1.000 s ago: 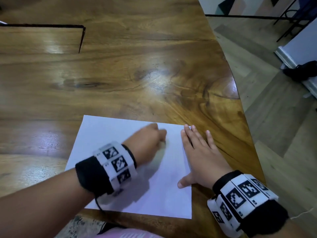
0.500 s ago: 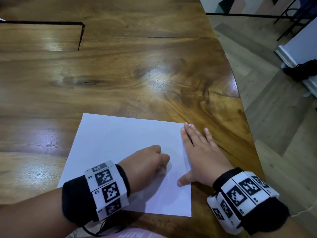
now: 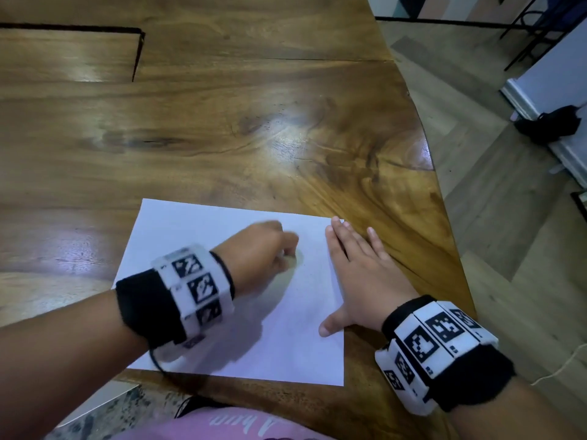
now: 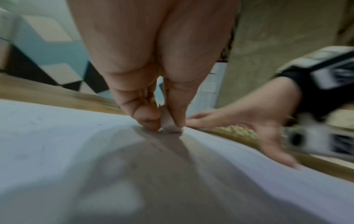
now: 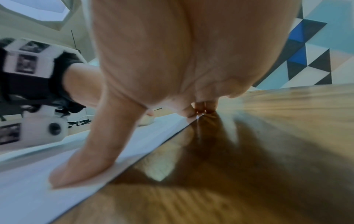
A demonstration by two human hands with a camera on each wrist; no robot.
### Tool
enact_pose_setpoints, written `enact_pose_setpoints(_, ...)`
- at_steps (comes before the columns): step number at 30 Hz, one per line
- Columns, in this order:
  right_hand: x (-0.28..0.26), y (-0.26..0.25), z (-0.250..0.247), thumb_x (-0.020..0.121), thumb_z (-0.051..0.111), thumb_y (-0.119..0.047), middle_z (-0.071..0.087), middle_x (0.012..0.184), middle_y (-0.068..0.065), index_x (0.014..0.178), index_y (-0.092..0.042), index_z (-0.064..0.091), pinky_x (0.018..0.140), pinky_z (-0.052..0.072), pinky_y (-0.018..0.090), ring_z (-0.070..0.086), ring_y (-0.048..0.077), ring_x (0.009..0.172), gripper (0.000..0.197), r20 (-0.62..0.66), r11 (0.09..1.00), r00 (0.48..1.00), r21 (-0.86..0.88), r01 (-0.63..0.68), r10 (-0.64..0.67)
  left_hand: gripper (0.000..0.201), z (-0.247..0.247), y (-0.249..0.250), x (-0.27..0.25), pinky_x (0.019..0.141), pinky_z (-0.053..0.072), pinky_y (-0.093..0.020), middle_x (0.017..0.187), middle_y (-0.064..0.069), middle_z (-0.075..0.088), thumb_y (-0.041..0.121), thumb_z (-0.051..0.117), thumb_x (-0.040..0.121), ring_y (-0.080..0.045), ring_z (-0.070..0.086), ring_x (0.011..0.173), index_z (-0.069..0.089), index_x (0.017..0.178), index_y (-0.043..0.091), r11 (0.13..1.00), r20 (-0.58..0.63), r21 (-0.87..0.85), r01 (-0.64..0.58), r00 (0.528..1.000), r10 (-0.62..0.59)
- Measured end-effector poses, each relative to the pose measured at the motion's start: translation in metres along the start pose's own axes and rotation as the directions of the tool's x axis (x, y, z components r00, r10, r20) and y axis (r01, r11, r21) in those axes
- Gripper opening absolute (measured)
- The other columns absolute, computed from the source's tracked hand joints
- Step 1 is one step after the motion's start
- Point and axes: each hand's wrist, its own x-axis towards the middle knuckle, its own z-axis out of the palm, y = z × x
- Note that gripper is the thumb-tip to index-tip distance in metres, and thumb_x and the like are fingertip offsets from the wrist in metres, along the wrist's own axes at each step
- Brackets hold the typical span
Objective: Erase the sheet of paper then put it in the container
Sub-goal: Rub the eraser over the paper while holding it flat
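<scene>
Left hand [image 3: 260, 252] moved back up the sheet of paper [image 3: 197, 236] since half a second ago.
Its fingers [image 4: 147, 115] pinch an eraser [image 4: 169, 122] on the sheet; right hand [image 3: 362, 277] flat, fingers straight, pressing the sheet's right edge to the desk [image 3: 254, 122].

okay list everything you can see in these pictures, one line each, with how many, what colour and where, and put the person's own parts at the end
sheet of paper: one, white, flat on the table near its front edge
eraser: one, pale, tip on the paper, pinched by the left hand
table: one, glossy brown wood, under the paper
dark object: one, black, on the floor by the white wall, far right; too small to identify
container: none in view
wrist bands: two, black with white marker blocks, one on each wrist
left hand: one, fingers curled, pinches the eraser
right hand: one, flat, fingers straight, presses the paper's right edge
</scene>
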Motion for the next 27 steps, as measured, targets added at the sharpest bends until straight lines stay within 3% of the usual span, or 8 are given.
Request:
enact_pose_setpoints(3, 0.000, 0.000, 0.000, 0.055, 0.070, -0.072, -0.032, 0.153, 0.006, 0.145, -0.008, -0.025, 0.115, -0.019, 0.042, -0.029, 0.016, 0.141, 0.146, -0.001, 1.000, 1.000, 0.005, -0.002, 0.002, 0.019, 0.018, 0.004, -0.032, 0.067, 0.034, -0.026, 0.068, 0.008, 0.042, 0.019, 0.041, 0.084, -0.022, 0.052, 0.073, 0.057, 0.080, 0.011, 0.996, 0.213, -0.071, -0.061, 0.974, 0.075)
enact_pose_setpoints(6, 0.000, -0.001, -0.001, 0.055, 0.071, -0.071, -0.032, 0.153, 0.006, 0.145, -0.007, -0.026, 0.115, -0.019, 0.043, -0.029, 0.017, 0.141, 0.146, 0.007, 1.000, 1.000, 0.003, -0.006, 0.006, 0.012, 0.023, -0.001, -0.035, 0.077, 0.044, -0.029, 0.068, 0.011, 0.047, 0.012, 0.048, 0.085, -0.024, 0.055, 0.079, 0.057, 0.088, 0.005, 0.971, 0.265, 0.051, -0.232, 0.941, 0.211)
enact_pose_setpoints(10, 0.000, -0.001, -0.002, 0.056, 0.070, -0.072, -0.033, 0.153, 0.006, 0.144, -0.007, -0.026, 0.115, -0.018, 0.043, -0.030, 0.017, 0.140, 0.145, 0.015, 1.000, 1.000, -0.007, -0.007, 0.007, 0.011, 0.004, 0.004, 0.002, 0.077, 0.047, -0.035, 0.080, -0.003, 0.046, 0.014, 0.051, 0.083, -0.033, 0.056, 0.084, 0.061, 0.087, 0.010, 1.000, 0.061, 0.003, -0.015, 0.998, 0.015)
enact_pose_setpoints(13, 0.000, -0.001, -0.002, 0.057, 0.069, -0.073, -0.033, 0.153, 0.006, 0.144, -0.007, -0.027, 0.115, -0.018, 0.044, -0.030, 0.017, 0.140, 0.145, 0.025, 1.000, 1.000, -0.015, -0.009, 0.010, 0.017, 0.009, 0.009, -0.006, 0.066, 0.045, -0.033, 0.080, -0.009, 0.051, 0.018, 0.045, 0.081, -0.029, 0.055, 0.073, 0.060, 0.080, 0.011, 0.993, 0.030, 0.060, -0.098, 0.995, 0.096)
enact_pose_setpoints(17, 0.000, -0.001, -0.002, 0.055, 0.069, -0.073, -0.033, 0.153, 0.006, 0.144, -0.007, -0.026, 0.115, -0.018, 0.044, -0.030, 0.016, 0.140, 0.146, 0.031, 1.000, 0.999, -0.010, -0.011, 0.011, 0.013, 0.036, 0.004, -0.056, 0.054, 0.034, -0.015, 0.071, 0.008, 0.043, 0.029, 0.045, 0.082, -0.003, 0.045, 0.060, 0.052, 0.075, 0.020, 0.960, 0.147, 0.069, -0.271, 0.955, 0.259)
enact_pose_setpoints(21, 0.000, -0.001, -0.002, 0.056, 0.070, -0.072, -0.033, 0.153, 0.006, 0.144, -0.008, -0.026, 0.116, -0.017, 0.043, -0.030, 0.016, 0.141, 0.146, 0.032, 1.000, 0.999, -0.007, -0.014, 0.014, 0.011, 0.029, 0.007, -0.051, 0.067, 0.028, -0.016, 0.072, 0.012, 0.044, 0.020, 0.054, 0.084, -0.015, 0.052, 0.077, 0.064, 0.082, 0.016, 0.990, 0.167, -0.056, -0.133, 0.976, 0.141)
enact_pose_setpoints(23, 0.000, -0.001, -0.002, 0.056, 0.070, -0.072, -0.033, 0.153, 0.005, 0.144, -0.008, -0.027, 0.116, -0.017, 0.043, -0.030, 0.016, 0.140, 0.146, 0.037, 1.000, 0.999, -0.011, -0.016, 0.017, 0.016, 0.019, 0.007, -0.027, 0.069, 0.029, -0.018, 0.078, 0.004, 0.050, 0.023, 0.051, 0.085, -0.023, 0.055, 0.088, 0.064, 0.084, 0.013, 0.998, 0.088, -0.062, -0.026, 0.996, 0.032)
enact_pose_setpoints(27, 0.000, -0.001, -0.002, 0.056, 0.069, -0.073, -0.034, 0.152, 0.005, 0.144, -0.009, -0.027, 0.115, -0.019, 0.043, -0.031, 0.015, 0.140, 0.145, 0.041, 1.000, 0.999, -0.018, -0.018, 0.019, 0.012, 0.015, 0.003, -0.020, 0.065, 0.036, -0.025, 0.077, -0.002, 0.046, 0.018, 0.055, 0.079, -0.028, 0.055, 0.072, 0.065, 0.077, 0.012, 0.994, -0.024, -0.056, -0.096, 0.995, 0.094)
